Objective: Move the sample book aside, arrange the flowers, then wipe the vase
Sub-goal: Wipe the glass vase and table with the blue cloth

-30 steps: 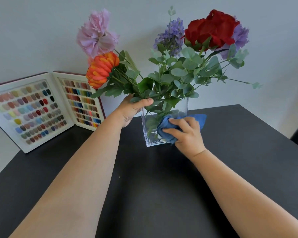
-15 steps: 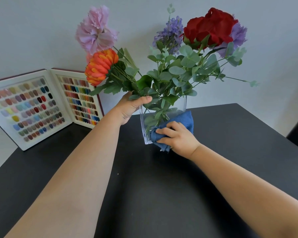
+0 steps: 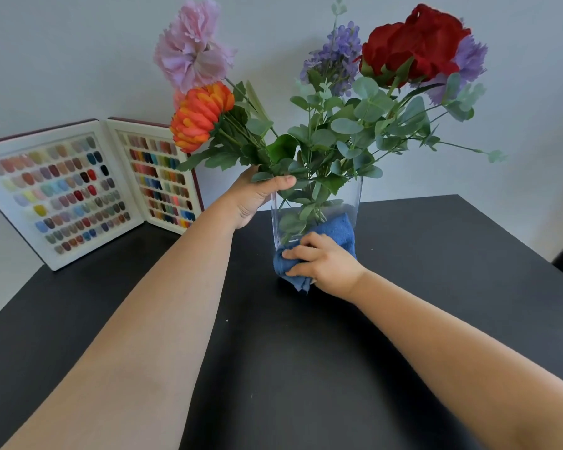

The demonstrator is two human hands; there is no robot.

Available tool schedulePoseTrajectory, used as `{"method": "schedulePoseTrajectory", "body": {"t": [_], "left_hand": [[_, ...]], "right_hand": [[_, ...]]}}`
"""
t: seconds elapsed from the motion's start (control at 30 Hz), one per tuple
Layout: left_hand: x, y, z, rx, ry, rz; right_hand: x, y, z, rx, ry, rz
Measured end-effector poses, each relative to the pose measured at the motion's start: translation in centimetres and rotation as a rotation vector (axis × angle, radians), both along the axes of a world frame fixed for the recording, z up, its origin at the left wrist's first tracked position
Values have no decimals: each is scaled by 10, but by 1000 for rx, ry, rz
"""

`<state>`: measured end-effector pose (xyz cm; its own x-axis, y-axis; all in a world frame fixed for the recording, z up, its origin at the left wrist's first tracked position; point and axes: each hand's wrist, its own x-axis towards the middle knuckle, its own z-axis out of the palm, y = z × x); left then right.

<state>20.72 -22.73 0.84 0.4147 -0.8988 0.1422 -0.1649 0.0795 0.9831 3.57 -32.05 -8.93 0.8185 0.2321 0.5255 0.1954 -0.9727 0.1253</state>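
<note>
Wiping step underway. Vase [image 3: 350, 203] stands upright between the hands, long axis vertical, on the table [image 3: 436, 287]. Left hand [image 3: 257, 198] grips the vase's upper left rim, thumb across the front among the stems of the flowers [image 3: 325, 138]. Right hand [image 3: 325, 264] is lower and nearer the camera, fingers curled on a cloth [image 3: 338, 230] pressed to the vase's front bottom corner. Unwiped glass lies above the right hand, so the stroke likely goes up. Book [image 3: 88, 186] stands open, well left of the left hand.
</note>
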Motion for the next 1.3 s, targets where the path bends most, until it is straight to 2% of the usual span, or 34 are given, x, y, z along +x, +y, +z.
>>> {"method": "schedulePoseTrajectory", "body": {"t": [0.1,0.33,0.5,0.7,0.77,0.87,0.93,1.03,1.1,1.17,1.3], "left_hand": [[1,0,0,-2,-3,-2],[3,1,1,12,-17,6],[5,-2,-2,1,21,25],[2,2,0,3,0,12],[1,3,2,23,-27,2],[2,3,2,17,-25,-8],[2,3,2,7,-16,-19],[1,1,2,12,-4,-19],[3,0,1,-5,12,-13],[3,0,0,-1,14,-16],[2,1,2,43,12,-7]], "right_hand": [[-16,-11,-6,211,144,-92],[-57,-44,2,148,174,-184],[-64,-44,10,21,15,-151],[-4,-15,47,-20,-194,-58],[0,-19,52,-3,-289,-75],[-17,-29,36,133,-418,-166],[-27,-29,18,116,-368,-164],[-30,-23,2,-3,-94,-94],[-27,-25,7,-19,-52,-67],[-22,-27,22,-26,-123,-77],[-21,-40,44,52,-405,-133]]}}
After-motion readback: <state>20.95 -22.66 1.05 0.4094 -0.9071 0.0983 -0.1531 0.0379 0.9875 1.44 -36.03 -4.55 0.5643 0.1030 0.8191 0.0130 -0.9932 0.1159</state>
